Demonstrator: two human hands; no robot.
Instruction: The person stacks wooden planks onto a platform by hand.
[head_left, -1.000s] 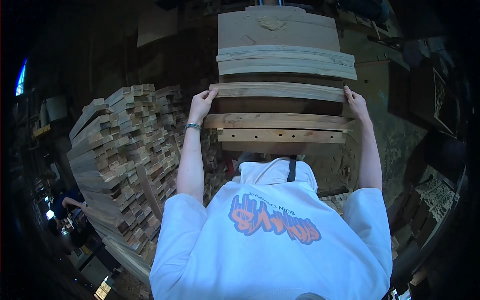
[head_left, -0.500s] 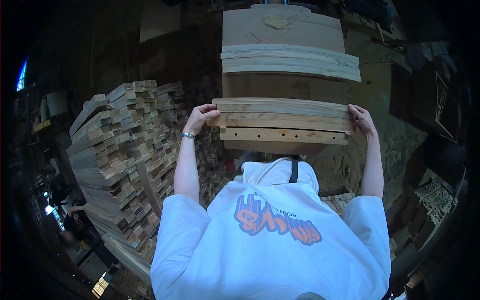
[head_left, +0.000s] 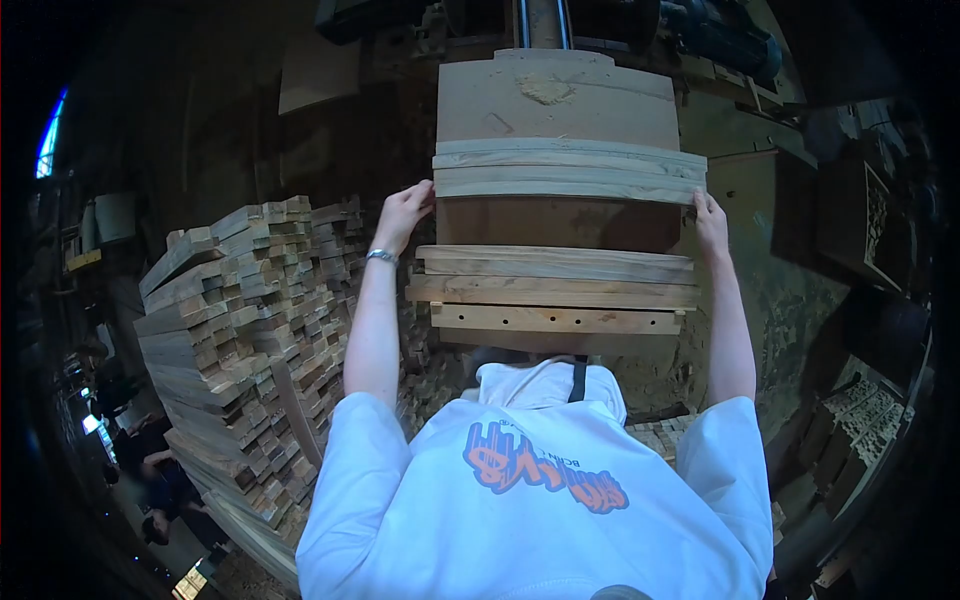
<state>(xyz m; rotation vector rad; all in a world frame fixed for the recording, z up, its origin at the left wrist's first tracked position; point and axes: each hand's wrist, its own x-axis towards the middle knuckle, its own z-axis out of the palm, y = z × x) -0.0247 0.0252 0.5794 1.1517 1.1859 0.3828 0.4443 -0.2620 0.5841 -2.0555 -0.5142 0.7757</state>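
Observation:
A group of pale wooden strips [head_left: 570, 174] lies side by side across the board-topped table [head_left: 558, 100]. My left hand [head_left: 405, 212], with a metal band on the wrist, has its fingers closed at their left end. At the opposite end, my right hand [head_left: 711, 222] grips with bent fingers and thumb. Closer to my body lie browner wooden strips [head_left: 555, 278], which neither hand touches. Along the near side of these runs a strip with several dark holes [head_left: 560, 319].
A tall stack of cut wooden pieces [head_left: 260, 330] stands to my left. Sawdust [head_left: 547, 90] sits at the table's far end, beneath metal rods [head_left: 543, 25]. More bundled wood [head_left: 865, 415] is at the right. Another person [head_left: 170, 480] is at lower left.
Both hands have left the ends of the browner strips and moved forward to the ends of the pale ones. The whole table has shifted lower in view.

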